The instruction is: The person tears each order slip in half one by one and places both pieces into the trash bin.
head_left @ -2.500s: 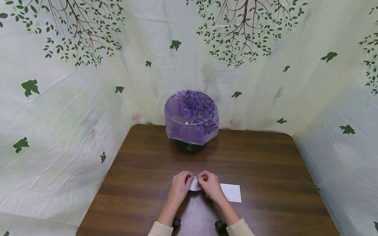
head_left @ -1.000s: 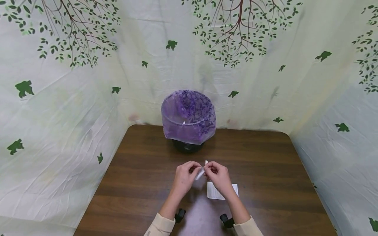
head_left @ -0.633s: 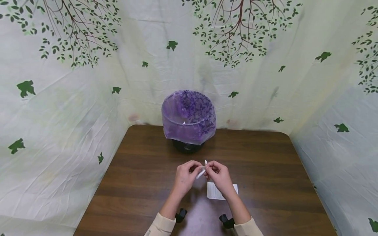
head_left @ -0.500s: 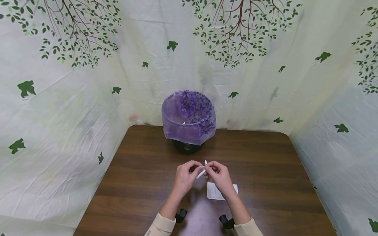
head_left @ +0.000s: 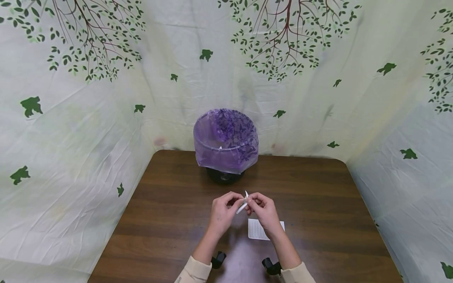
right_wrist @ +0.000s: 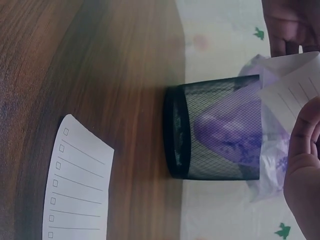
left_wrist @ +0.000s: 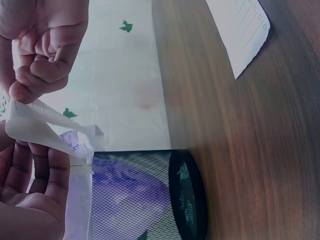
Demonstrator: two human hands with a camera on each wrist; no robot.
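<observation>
My left hand and right hand meet above the table, in front of the bin. Between them is a piece of lined white paper, pinched by the thumb and fingers of each hand. In the left wrist view this paper bends over in a loop. The right wrist view shows printed lines on the paper. A second sheet, a checklist slip with small boxes and ruled lines, lies on the table under my right forearm. Its torn-looking edge shows in the left wrist view.
A black mesh waste bin with a purple bag over its rim stands at the back of the wooden table. A small white tip shows inside it. Leaf-printed cloth hangs behind and at both sides.
Both hands have risen and moved forward off the table with the paper, which has turned from facing up to nearly edge-on. In the last half second only slight finger movement shows.
</observation>
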